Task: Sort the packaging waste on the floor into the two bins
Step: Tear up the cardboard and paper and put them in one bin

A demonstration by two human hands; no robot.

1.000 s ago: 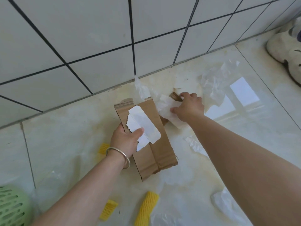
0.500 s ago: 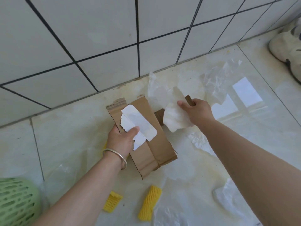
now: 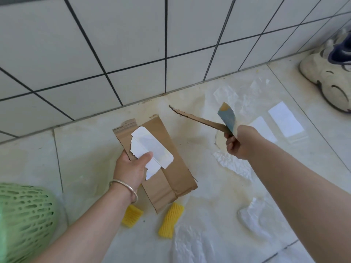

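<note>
Cardboard strip [image 3: 201,120] juts leftward from the right hand [image 3: 239,143] gripping its end

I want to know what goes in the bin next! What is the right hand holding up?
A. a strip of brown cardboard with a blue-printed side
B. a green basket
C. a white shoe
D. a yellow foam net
A: the right hand grips a torn cardboard strip, brown on one face and printed blue on the part by the fingers, lifted above the floor.

Your left hand [image 3: 131,168] hides its fingers behind the flat brown cardboard piece [image 3: 167,164]; the perforated green plastic basket [image 3: 22,221] runs off-frame.
</note>
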